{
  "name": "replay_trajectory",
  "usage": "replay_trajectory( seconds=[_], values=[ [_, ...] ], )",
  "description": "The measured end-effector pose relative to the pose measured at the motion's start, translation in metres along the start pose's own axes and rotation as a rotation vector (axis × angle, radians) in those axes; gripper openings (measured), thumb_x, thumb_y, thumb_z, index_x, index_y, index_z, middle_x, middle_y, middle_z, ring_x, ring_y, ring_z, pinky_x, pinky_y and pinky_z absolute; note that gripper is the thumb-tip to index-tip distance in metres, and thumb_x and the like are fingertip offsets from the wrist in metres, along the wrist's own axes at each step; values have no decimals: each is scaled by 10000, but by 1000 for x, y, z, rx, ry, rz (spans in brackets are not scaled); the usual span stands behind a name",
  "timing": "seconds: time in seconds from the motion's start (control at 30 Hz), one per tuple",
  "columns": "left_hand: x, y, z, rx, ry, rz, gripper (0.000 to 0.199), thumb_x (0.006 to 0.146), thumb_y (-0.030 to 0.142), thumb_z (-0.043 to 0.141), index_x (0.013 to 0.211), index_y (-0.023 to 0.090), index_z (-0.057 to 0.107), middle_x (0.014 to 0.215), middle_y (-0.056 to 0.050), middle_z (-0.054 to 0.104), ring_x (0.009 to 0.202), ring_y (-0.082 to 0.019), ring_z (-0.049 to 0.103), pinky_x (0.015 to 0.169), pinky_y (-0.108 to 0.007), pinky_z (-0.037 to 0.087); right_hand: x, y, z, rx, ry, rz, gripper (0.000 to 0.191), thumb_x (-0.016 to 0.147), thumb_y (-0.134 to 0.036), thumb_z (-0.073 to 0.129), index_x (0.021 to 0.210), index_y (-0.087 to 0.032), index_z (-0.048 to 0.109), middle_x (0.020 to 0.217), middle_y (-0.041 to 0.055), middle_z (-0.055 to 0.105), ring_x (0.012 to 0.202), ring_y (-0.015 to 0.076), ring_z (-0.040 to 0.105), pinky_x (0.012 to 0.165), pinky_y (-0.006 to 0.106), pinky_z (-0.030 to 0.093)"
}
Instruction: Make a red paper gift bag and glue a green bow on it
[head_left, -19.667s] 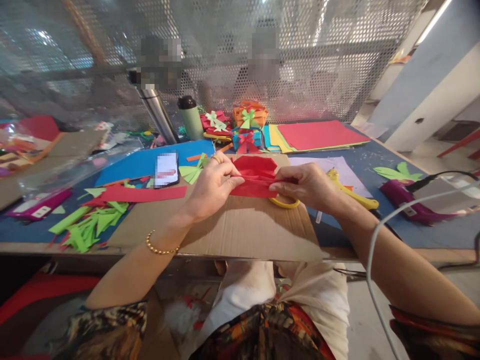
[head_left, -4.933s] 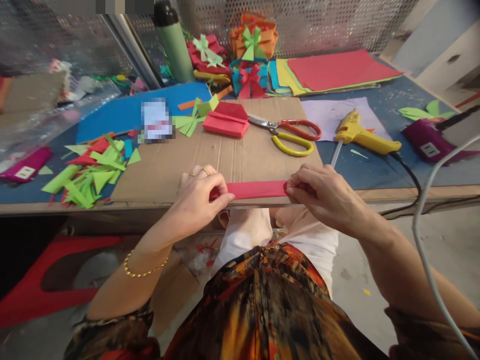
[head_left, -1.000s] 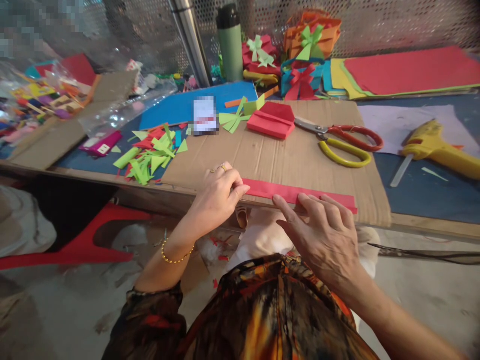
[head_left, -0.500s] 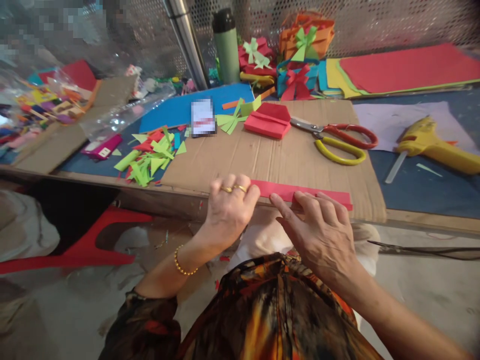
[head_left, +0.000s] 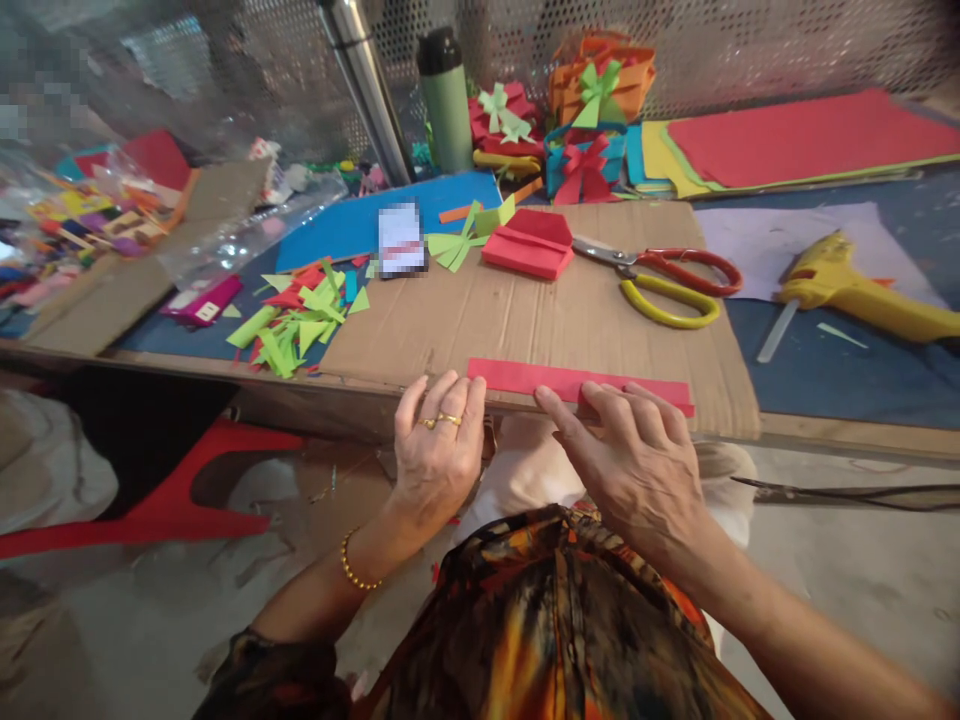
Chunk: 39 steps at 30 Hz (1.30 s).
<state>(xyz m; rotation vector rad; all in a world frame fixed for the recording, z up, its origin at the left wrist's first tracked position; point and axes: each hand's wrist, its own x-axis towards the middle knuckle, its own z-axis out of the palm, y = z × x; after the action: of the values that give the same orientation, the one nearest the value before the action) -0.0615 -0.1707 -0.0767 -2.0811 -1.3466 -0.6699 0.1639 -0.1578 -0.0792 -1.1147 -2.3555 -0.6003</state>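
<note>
A long folded strip of red paper (head_left: 525,378) lies along the front edge of a cardboard sheet (head_left: 555,315). My right hand (head_left: 637,450) rests on the strip's right part, fingers laid flat and thumb at its lower edge. Just off the strip's left end is my left hand (head_left: 439,440), its fingers loosely bent over the cardboard edge and holding nothing. Farther back on the cardboard sit a folded red paper piece (head_left: 529,245) and scissors (head_left: 652,275) with one red and one yellow handle.
Green and red paper scraps (head_left: 300,315) are heaped at left, near a phone (head_left: 401,240). A yellow glue gun (head_left: 840,280) lies at right. Behind stand a green bottle (head_left: 445,105), paper boxes with bows (head_left: 585,160) and stacked coloured sheets (head_left: 810,140).
My left hand has let go of the strip's left end and moved left, uncovering that end. My right hand stays on the strip. The view has shifted slightly.
</note>
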Motion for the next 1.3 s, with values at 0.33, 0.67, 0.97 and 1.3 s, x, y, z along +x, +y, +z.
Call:
replay_trajectory(
  seconds=[0.33, 0.67, 0.97, 1.3],
  values=[
    [23, 17, -12, -48, -73, 100, 387, 1030, 151, 589, 1408, 179, 667, 1401, -194, 687, 1404, -359, 590, 1163, -566, 438, 8, -4, -2, -60, -5, 29, 378, 1029, -149, 576, 1381, -230, 683, 1139, 105, 717, 1066, 234, 567, 993, 382, 460],
    [17, 14, -2, -95, -61, 239, 451, 1068, 306, 591, 1357, -37, 641, 1241, -234, 752, 1202, -336, 701, 1095, -464, 527, -1, 7, -8, 87, -11, -44, 388, 1081, -244, 549, 1412, -54, 620, 1297, 157, 739, 1190, 265, 613, 1110, 429, 449],
    [39, 16, 13, -66, -157, 168, 830, 991, 741, 459, 1389, 50, 688, 1213, -249, 712, 1133, -358, 661, 1045, -515, 514, 12, 33, -3, 160, -67, -40, 637, 1078, -538, 468, 1415, -21, 627, 1337, 213, 735, 1222, 309, 667, 1106, 485, 499],
    [47, 20, 5, 72, -290, 197, 859, 866, 778, 617, 1523, 225, 625, 1186, -222, 661, 1075, -365, 627, 868, -468, 586, 2, 31, -7, 166, -81, -10, 575, 1108, -453, 458, 1474, -26, 583, 1488, 196, 665, 1384, 296, 634, 1198, 495, 491]
  ],
)
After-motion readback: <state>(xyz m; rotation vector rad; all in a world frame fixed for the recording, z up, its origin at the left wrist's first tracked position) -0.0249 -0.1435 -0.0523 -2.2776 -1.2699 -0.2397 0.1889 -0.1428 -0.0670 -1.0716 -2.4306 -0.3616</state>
